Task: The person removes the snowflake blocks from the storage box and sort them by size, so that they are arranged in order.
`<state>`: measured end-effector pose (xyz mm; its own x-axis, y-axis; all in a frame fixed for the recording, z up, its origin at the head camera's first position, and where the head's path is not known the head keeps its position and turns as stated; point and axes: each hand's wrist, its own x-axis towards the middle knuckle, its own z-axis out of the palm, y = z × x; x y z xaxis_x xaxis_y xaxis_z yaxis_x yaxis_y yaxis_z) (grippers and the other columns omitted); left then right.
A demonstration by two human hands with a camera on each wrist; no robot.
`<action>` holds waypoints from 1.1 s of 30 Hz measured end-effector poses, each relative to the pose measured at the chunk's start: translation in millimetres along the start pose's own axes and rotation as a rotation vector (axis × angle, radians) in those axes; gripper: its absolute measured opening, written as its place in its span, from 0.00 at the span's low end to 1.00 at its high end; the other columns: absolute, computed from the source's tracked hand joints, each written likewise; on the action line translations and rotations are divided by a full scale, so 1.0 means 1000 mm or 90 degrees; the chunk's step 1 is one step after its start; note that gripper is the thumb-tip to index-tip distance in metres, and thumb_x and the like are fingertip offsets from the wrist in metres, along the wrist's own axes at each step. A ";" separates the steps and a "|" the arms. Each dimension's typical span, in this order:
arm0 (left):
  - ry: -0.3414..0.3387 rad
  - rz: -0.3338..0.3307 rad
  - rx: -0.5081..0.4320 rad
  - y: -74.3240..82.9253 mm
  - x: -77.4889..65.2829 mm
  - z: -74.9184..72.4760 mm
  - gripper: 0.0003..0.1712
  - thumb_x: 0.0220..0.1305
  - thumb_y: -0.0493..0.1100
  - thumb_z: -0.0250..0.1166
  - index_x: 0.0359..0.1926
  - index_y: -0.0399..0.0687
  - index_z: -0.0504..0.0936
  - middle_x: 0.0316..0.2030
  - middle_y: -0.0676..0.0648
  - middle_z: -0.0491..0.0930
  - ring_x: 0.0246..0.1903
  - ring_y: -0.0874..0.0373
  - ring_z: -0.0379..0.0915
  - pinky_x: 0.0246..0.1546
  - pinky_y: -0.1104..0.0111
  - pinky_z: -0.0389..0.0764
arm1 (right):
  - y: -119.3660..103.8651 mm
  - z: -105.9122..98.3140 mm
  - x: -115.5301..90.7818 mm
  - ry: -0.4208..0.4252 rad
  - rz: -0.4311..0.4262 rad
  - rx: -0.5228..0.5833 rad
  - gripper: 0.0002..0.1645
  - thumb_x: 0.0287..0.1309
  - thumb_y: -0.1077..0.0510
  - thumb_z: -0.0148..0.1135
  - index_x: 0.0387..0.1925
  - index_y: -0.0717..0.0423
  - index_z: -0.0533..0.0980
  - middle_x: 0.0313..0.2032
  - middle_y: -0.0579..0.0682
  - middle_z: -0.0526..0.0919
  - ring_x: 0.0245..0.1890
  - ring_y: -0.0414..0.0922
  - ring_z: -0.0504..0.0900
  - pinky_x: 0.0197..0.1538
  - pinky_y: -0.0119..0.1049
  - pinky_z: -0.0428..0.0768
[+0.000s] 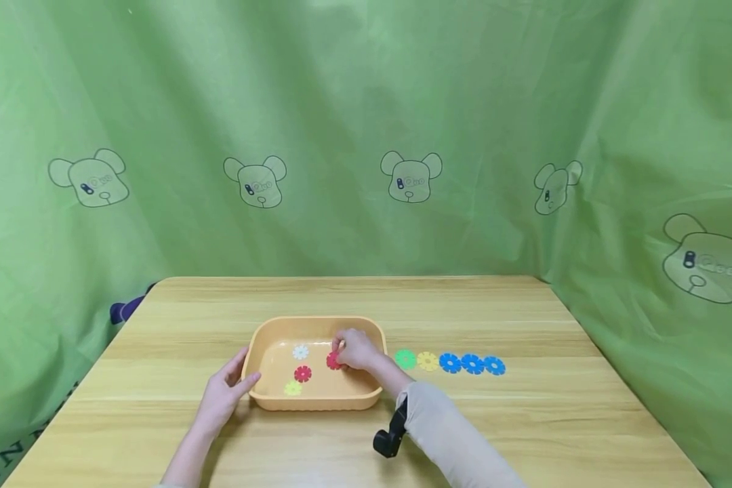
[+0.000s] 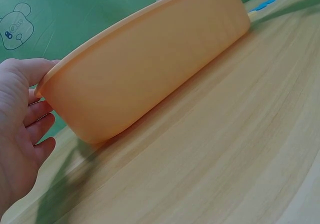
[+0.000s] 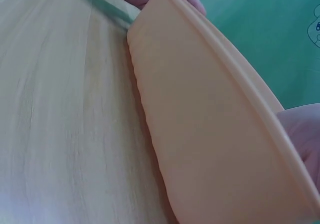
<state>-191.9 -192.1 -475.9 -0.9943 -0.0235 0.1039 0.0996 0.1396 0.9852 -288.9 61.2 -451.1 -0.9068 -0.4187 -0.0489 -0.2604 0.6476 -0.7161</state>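
A shallow orange plastic basin (image 1: 314, 404) stands on the wooden table. My left hand (image 1: 221, 393) grips its left rim, thumb over the edge and fingers against the outside wall, as the left wrist view also shows. Inside the basin, my right hand (image 1: 356, 349) pinches a red snowflake disc (image 1: 332, 360) near the right side. A white snowflake disc (image 1: 300, 352), another red disc (image 1: 302, 374) and a yellow disc (image 1: 293, 388) lie on the basin floor. In the right wrist view the basin's wall (image 3: 200, 109) hides most of the right hand's fingers.
To the right of the basin runs a row on the table (image 1: 561, 420): a green disc (image 1: 405, 359), a yellow disc (image 1: 428, 361) and three blue discs (image 1: 472, 364). A green curtain (image 1: 341, 237) hangs behind and beside the table. The right wrist wears a black camera (image 1: 390, 440).
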 end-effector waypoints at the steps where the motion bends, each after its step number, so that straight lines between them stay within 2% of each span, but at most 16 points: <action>1: 0.000 0.000 0.000 0.000 0.000 0.000 0.38 0.60 0.36 0.62 0.67 0.30 0.55 0.67 0.35 0.54 0.65 0.42 0.52 0.59 0.70 0.60 | 0.000 0.000 0.000 -0.001 0.004 0.017 0.09 0.45 0.75 0.61 0.27 0.61 0.74 0.16 0.49 0.76 0.13 0.40 0.75 0.17 0.26 0.75; 8: 0.005 -0.002 -0.003 0.000 0.000 0.001 0.38 0.59 0.35 0.63 0.67 0.31 0.56 0.66 0.36 0.55 0.65 0.43 0.53 0.55 0.81 0.61 | -0.003 -0.007 -0.004 -0.009 0.000 0.115 0.06 0.48 0.75 0.58 0.28 0.66 0.76 0.17 0.54 0.78 0.14 0.42 0.76 0.19 0.33 0.80; 13: 0.007 -0.005 -0.005 0.000 0.000 0.002 0.38 0.59 0.35 0.63 0.67 0.32 0.56 0.66 0.36 0.55 0.65 0.43 0.53 0.55 0.79 0.61 | -0.007 -0.020 -0.009 -0.009 0.009 0.174 0.06 0.51 0.74 0.56 0.33 0.68 0.76 0.20 0.54 0.78 0.17 0.42 0.77 0.24 0.37 0.83; 21: 0.009 0.001 -0.011 0.000 0.001 0.001 0.38 0.59 0.34 0.62 0.66 0.29 0.55 0.66 0.34 0.54 0.65 0.42 0.51 0.55 0.81 0.61 | -0.009 -0.051 -0.012 0.039 0.059 0.258 0.09 0.53 0.72 0.58 0.38 0.68 0.77 0.25 0.56 0.78 0.21 0.44 0.78 0.32 0.44 0.85; 27: 0.012 0.002 -0.011 0.001 0.000 0.001 0.38 0.59 0.33 0.62 0.66 0.29 0.55 0.66 0.34 0.54 0.65 0.42 0.51 0.54 0.84 0.60 | 0.001 -0.075 -0.018 0.059 0.058 0.288 0.11 0.53 0.72 0.58 0.41 0.70 0.75 0.26 0.55 0.78 0.22 0.45 0.78 0.32 0.44 0.85; 33: 0.012 0.004 -0.015 0.000 0.000 0.002 0.38 0.59 0.33 0.62 0.66 0.29 0.55 0.66 0.34 0.54 0.65 0.42 0.51 0.54 0.83 0.61 | 0.024 -0.098 -0.031 0.088 0.071 0.299 0.14 0.55 0.69 0.58 0.45 0.70 0.74 0.29 0.53 0.79 0.25 0.42 0.77 0.33 0.40 0.84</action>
<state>-192.3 -190.5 -476.3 -0.9929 -0.0418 0.1118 0.1063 0.1160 0.9875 -299.1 152.2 -398.8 -0.9643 -0.2544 -0.0732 -0.0107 0.3135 -0.9495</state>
